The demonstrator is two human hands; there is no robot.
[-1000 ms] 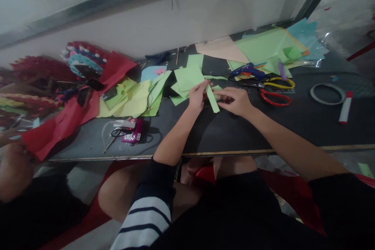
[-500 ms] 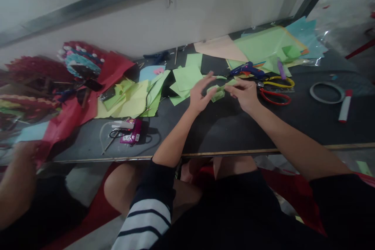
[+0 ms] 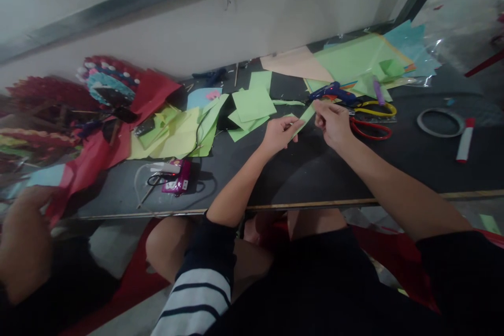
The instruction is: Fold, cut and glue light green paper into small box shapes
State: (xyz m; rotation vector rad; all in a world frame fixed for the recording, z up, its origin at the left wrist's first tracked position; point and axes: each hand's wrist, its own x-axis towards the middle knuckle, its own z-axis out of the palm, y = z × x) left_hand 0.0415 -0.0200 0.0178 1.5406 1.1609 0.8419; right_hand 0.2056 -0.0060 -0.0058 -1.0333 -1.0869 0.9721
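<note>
A narrow green paper strip [image 3: 306,116] stretches between my two hands, slanting up to the right above the dark tabletop. My left hand [image 3: 280,134] is closed on its lower end, with a little more green paper showing under the fingers. At the upper end my right hand [image 3: 333,121] pinches the strip. Square green paper sheets [image 3: 254,106] lie in a loose pile beyond my left hand. Close to my right hand are a blue glue gun [image 3: 333,93], yellow-handled scissors [image 3: 376,109] and a red-handled tool [image 3: 370,130].
To the right lie a roll of tape [image 3: 440,123] and a white marker with red ends [image 3: 465,140]. A purple power strip [image 3: 176,177] with cords sits near the front edge. Another person's hand [image 3: 29,205] is at red paper [image 3: 81,173] on the far left.
My left hand has gone from spread fingers to closed on the paper, shifting slightly right. The green strip now shows straight between both hands; my right hand has moved a little right.
</note>
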